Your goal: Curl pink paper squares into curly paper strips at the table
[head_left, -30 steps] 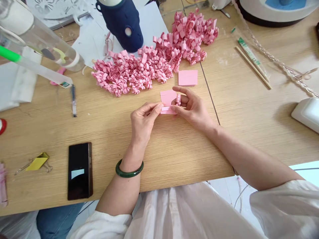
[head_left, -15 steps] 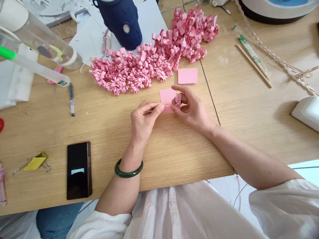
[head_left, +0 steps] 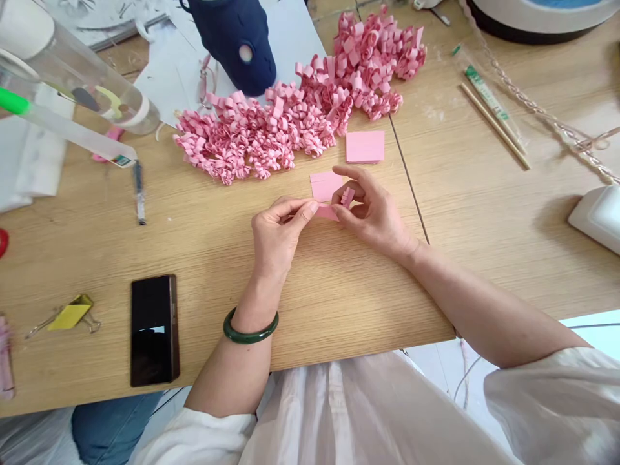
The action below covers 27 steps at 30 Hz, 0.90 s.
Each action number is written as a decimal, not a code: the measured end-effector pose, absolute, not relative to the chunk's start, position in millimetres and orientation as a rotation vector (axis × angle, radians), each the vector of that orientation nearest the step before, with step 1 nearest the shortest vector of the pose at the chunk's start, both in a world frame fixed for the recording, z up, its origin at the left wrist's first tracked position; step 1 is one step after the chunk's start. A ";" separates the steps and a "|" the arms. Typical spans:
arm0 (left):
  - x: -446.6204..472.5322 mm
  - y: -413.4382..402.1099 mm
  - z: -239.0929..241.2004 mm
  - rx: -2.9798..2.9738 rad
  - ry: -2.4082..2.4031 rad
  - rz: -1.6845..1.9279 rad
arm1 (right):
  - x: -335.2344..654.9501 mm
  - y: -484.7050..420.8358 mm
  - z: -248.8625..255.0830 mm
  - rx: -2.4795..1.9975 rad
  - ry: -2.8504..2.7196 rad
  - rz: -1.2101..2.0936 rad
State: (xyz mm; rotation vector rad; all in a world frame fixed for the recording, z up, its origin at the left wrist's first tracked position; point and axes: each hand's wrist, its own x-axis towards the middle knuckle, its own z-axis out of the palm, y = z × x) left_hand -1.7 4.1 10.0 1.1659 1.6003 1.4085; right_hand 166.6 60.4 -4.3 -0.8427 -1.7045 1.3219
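My left hand [head_left: 279,234] pinches one end of a pink paper strip [head_left: 328,212] between thumb and fingertips. At its other end, my right hand [head_left: 374,210] is closed on the same strip, and a small fringed curl [head_left: 347,197] of pink paper shows between thumb and fingers. Just beyond the fingertips lies a pink paper piece [head_left: 325,186] with slits cut along its far edge. A small stack of pink paper rectangles [head_left: 365,147] sits a little farther off. Behind the hands spreads a heap of curled pink paper flowers [head_left: 271,132].
A dark blue cup [head_left: 237,48] stands behind the flowers. Clear bottles [head_left: 97,84] and a pen [head_left: 139,194] are at the left, with a phone [head_left: 154,330] and a binder clip [head_left: 70,315] nearer. Wooden sticks [head_left: 495,126] and a twisted cord [head_left: 533,103] lie at right.
The fringed curl at my right fingers has turned and tilts to the right now. The strip between the hands hangs at a slightly different angle. Both hands stay nearly in place.
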 end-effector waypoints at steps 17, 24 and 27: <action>-1.0 4.8 10.1 1.116 1.499 1.411 | 164.8 63.0 -0.1 -0.854 -1.720 1.372; -0.1 6.4 8.5 1.117 1.470 1.518 | 163.7 65.2 1.0 -0.898 -1.624 1.386; 2.6 7.0 6.9 1.026 1.362 1.505 | 164.2 64.5 3.6 -0.913 -1.522 1.443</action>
